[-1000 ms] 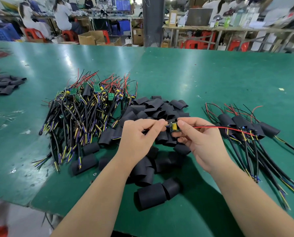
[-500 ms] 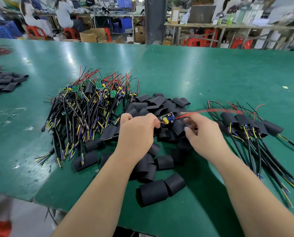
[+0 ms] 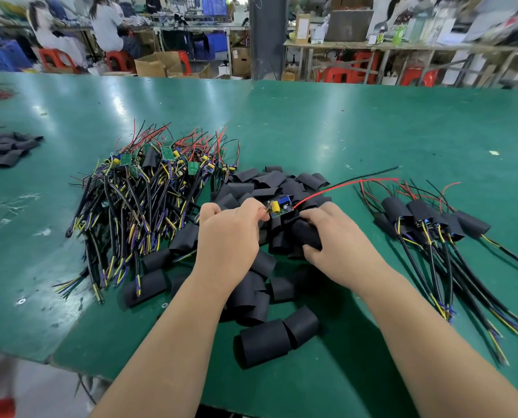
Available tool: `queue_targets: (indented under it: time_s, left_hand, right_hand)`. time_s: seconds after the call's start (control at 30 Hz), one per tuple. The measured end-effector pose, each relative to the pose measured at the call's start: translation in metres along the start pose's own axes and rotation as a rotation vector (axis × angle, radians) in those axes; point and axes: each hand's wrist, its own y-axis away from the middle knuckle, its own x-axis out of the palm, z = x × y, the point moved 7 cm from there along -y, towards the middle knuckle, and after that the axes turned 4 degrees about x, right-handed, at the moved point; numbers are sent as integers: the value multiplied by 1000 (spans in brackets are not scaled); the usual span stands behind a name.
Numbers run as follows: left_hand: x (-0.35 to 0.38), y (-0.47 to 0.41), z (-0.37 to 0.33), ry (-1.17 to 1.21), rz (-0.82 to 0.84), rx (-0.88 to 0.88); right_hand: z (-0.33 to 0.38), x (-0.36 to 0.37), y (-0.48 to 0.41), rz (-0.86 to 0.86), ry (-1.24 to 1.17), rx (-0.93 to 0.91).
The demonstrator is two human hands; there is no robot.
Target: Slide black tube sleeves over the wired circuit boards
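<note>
While the left hand point(image 3: 227, 233) pinches the light, probably fragile circuit board point(image 3: 279, 206) by one end, near the front edge of the table point(image 3: 342, 131), the right hand point(image 3: 339, 245) curls round a soft sleeve point(image 3: 304, 233), best held at its mouth.

Blurred behind, seated workers point(image 3: 107, 28); cropped at left, a second sleeve pile point(image 3: 7, 149); buried among black sleeves point(image 3: 282, 182), fingertips of the right hand point(image 3: 342, 251).
</note>
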Motion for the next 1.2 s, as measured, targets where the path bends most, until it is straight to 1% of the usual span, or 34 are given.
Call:
queue_targets:
  time_s: [0.07, 0.13, 0.2, 0.27, 0.3, 0.4, 0.47, 0.53, 0.6, 0.7, 0.77, 0.87, 1.07, 1.2]
  left_hand:
    - [0, 0, 1, -9, -1, -2]
    - [0, 0, 2, -6, 2, -17]
    - [0, 0, 6, 8, 6, -41]
    - [0, 0, 9, 9, 10, -69]
    - [0, 0, 11, 6, 16, -83]
    - [1, 1, 13, 2, 27, -96]
    - [2, 1, 13, 3, 29, -101]
    - [2, 1, 12, 5, 29, -104]
    - [1, 1, 13, 3, 21, -105]
    - [3, 1, 15, -6, 46, -109]
    - [5, 1, 17, -15, 59, -113]
    - [6, 2, 18, -30, 70, -123]
    - [6, 2, 17, -35, 75, -115]
    - [6, 3, 18, -17, 74, -124]
  right_hand:
    - [4, 3, 2, 13, 41, -50]
    - [4, -1, 3, -54, 58, -76]
    - [0, -11, 2, -140, -50, -70]
    - [-13, -18, 0, -164, -305, -4]
    - [-21, -18, -1, -132, -490, 53]
    - [-34, -10, 2, 35, -1128, 164]
    - [-35, -7, 4, 140, -1485, 196]
    - [-31, -10, 5, 206, -1767, 191]
    - [-30, -15, 4, 202, -1942, 166]
    - [-33, -26, 3, 106, -2043, 137]
    - [-42, -35, 4, -2, -2100, 148]
    - [-57, -48, 6, -142, -2079, 129]
    - [-62, -58, 8, -199, -1912, 57]
    - [-64, -59, 9, -237, -1908, 72]
